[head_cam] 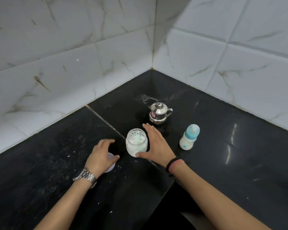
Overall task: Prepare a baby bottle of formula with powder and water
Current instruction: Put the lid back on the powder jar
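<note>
A: From the head view, what's on the counter (223,163)?

B: A glass jar of white powder (136,143) stands open near the middle, with a pale green scoop (138,136) lying in the powder. The baby bottle (189,137) stands upright to its right, well apart, with its teal collar and teat on. Behind them, toward the corner, sits a small steel kettle (159,113) with its lid on.

A: And the hands?

B: The right hand (156,145) is spread flat against the jar's right side, thumb touching the base, fingers reaching past it toward the kettle. It braces the jar but does not wrap it. The left hand (103,155) is curled loosely over a pale round lid (111,163) on the counter just left of the jar; I'd judge that to be the jar's lid. Whether it grips the lid or only rests on it, I cannot tell.

A: So which step is this?

B: Opening up, I'd say. The bottle is capped, so no powder can go in yet.

A: How to do it well?

B: Leave the lid flat and clear of the working space. Keep one hand steadying the jar while lifting the scoop, since glass on polished stone may slide. Uncap the bottle first and bring it just beside the jar, so each scoop travels a short way. Level the scoop against the rim, not heaped; specks of powder already dot the counter.
</note>
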